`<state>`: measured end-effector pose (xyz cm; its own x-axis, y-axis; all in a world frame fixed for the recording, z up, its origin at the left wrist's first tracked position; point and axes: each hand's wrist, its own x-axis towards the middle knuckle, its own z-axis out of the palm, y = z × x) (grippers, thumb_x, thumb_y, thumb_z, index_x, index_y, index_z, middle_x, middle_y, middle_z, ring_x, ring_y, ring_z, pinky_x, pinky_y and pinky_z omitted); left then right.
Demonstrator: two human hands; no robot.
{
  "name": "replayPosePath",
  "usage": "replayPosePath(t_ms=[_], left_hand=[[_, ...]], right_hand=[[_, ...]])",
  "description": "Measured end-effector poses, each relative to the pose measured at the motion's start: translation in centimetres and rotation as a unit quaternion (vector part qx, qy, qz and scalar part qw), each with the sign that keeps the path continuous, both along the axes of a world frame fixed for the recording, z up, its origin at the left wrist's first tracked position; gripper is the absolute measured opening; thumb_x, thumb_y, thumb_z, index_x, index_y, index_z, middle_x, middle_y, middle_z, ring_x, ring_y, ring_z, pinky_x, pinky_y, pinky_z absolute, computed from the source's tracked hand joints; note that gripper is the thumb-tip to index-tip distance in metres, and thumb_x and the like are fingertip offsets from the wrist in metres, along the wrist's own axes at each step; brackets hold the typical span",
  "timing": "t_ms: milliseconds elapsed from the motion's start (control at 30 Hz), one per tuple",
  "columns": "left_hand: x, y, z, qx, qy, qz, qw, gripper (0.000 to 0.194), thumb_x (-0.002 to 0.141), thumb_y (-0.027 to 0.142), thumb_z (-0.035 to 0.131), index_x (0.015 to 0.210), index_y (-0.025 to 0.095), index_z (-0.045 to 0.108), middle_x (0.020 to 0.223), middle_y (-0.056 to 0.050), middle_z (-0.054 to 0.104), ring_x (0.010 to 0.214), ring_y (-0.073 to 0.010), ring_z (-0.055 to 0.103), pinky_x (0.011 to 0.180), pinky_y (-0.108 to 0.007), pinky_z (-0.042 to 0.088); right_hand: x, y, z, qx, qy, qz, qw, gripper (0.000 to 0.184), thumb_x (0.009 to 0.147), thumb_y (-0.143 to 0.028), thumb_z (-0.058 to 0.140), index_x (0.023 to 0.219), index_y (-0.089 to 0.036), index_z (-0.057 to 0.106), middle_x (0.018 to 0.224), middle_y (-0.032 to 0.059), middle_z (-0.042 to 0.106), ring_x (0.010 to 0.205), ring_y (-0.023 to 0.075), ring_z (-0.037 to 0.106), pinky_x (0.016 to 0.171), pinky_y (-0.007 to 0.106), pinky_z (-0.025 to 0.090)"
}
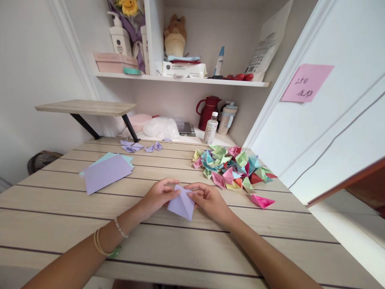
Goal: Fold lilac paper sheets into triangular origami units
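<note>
A folded piece of lilac paper [181, 205] is held up over the middle of the table, with a crease running down it and one corner pointing toward me. My left hand [161, 195] pinches its upper left edge between thumb and fingers. On the opposite side, my right hand [207, 197] grips the upper right edge, thumb on top; some of its fingertips are hidden behind the paper. To the left lies a stack of lilac and light blue paper sheets [106, 174]. Several folded lilac paper pieces [132, 146] lie at the back left.
A pile of colourful folded paper boats [231, 164] covers the back right, with one pink boat [262, 201] apart in front. Behind stand a clear bottle [211, 129], a red jug [207, 111] and a pale cup [227, 119]. A small raised wooden shelf [87, 106] overhangs the left.
</note>
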<state>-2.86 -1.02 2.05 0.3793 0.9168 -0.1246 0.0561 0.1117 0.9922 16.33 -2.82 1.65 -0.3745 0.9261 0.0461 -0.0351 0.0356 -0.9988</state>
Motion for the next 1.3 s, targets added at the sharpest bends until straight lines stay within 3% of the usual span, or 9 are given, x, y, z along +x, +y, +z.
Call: replayPosePath(t_ms=[100, 333, 500, 667, 800, 1033, 1200, 1300], left_hand=[[0.1, -0.1, 0.4, -0.017, 0.015, -0.011, 1.0, 0.031, 0.066, 0.037, 0.066, 0.084, 0.011, 0.06, 0.073, -0.008, 0.067, 0.059, -0.0152, 0.06, 0.051, -0.022, 0.04], [0.1, -0.3, 0.1, -0.013, 0.05, -0.032, 0.998, 0.032, 0.067, 0.042, 0.064, 0.077, 0.012, 0.064, 0.068, -0.007, 0.068, 0.054, -0.0138, 0.057, 0.046, -0.021, 0.038], [0.1, -0.1, -0.3, 0.017, 0.057, -0.016, 0.998, 0.031, 0.069, 0.044, 0.061, 0.07, 0.013, 0.063, 0.055, -0.002, 0.061, 0.044, -0.0096, 0.049, 0.041, -0.019, 0.032], [0.2, -0.1, -0.1, 0.035, 0.056, -0.017, 0.998, 0.029, 0.07, 0.041, 0.06, 0.074, 0.013, 0.063, 0.06, -0.002, 0.063, 0.047, -0.0102, 0.051, 0.042, -0.019, 0.034], [0.2, -0.1, 0.0, 0.04, 0.052, -0.017, 0.998, 0.026, 0.071, 0.04, 0.06, 0.071, 0.013, 0.061, 0.064, -0.004, 0.064, 0.057, -0.0148, 0.058, 0.049, -0.023, 0.044], [0.0, -0.1, 0.4, 0.073, 0.039, -0.006, 0.997, 0.025, 0.072, 0.037, 0.059, 0.079, 0.012, 0.06, 0.075, -0.006, 0.068, 0.065, -0.0159, 0.062, 0.057, -0.024, 0.048], [0.1, 0.1, 1.0, 0.032, 0.049, 0.005, 0.998, 0.029, 0.069, 0.038, 0.063, 0.078, 0.01, 0.06, 0.069, -0.008, 0.068, 0.056, -0.0161, 0.062, 0.055, -0.027, 0.05], [-0.1, 0.3, 1.0, 0.028, 0.022, 0.025, 0.999, 0.03, 0.068, 0.037, 0.063, 0.082, 0.01, 0.06, 0.066, -0.007, 0.067, 0.054, -0.0157, 0.062, 0.053, -0.026, 0.049]], right_hand=[[0.1, 0.1, -0.2, -0.021, -0.001, -0.02, 1.0, 0.044, 0.069, -0.039, 0.064, 0.106, -0.018, 0.056, 0.069, 0.002, 0.066, 0.059, 0.0131, 0.058, 0.056, 0.025, 0.046], [0.0, 0.0, -0.1, -0.012, -0.031, -0.039, 0.999, 0.029, 0.067, -0.042, 0.064, 0.074, -0.013, 0.065, 0.067, 0.0036, 0.065, 0.057, 0.0121, 0.055, 0.052, 0.023, 0.039], [0.0, -0.2, 0.1, -0.003, -0.061, -0.044, 0.997, 0.027, 0.069, -0.041, 0.062, 0.073, -0.014, 0.064, 0.065, 0.0029, 0.063, 0.054, 0.0112, 0.052, 0.05, 0.022, 0.038], [0.2, 0.0, -0.2, 0.035, -0.107, -0.079, 0.991, 0.028, 0.074, -0.042, 0.056, 0.073, -0.015, 0.061, 0.058, 0.0006, 0.057, 0.05, 0.0102, 0.048, 0.046, 0.021, 0.035], [0.3, 0.4, -0.4, 0.043, -0.095, -0.114, 0.988, 0.029, 0.074, -0.044, 0.056, 0.075, -0.015, 0.06, 0.058, 0.001, 0.058, 0.05, 0.011, 0.05, 0.047, 0.022, 0.038], [0.0, 0.2, 0.1, 0.043, -0.058, -0.095, 0.993, 0.032, 0.072, -0.047, 0.058, 0.074, -0.015, 0.061, 0.058, 0.0019, 0.062, 0.052, 0.0135, 0.059, 0.049, 0.024, 0.048], [0.2, 0.4, 0.5, 0.007, -0.035, -0.146, 0.989, 0.034, 0.067, -0.047, 0.062, 0.075, -0.014, 0.061, 0.053, 0.0022, 0.062, 0.051, 0.0149, 0.061, 0.048, 0.024, 0.05], [0.3, 0.6, 0.6, -0.011, 0.006, -0.132, 0.991, 0.037, 0.067, -0.044, 0.064, 0.089, -0.016, 0.058, 0.05, -0.0007, 0.061, 0.045, 0.0135, 0.06, 0.045, 0.023, 0.049]])
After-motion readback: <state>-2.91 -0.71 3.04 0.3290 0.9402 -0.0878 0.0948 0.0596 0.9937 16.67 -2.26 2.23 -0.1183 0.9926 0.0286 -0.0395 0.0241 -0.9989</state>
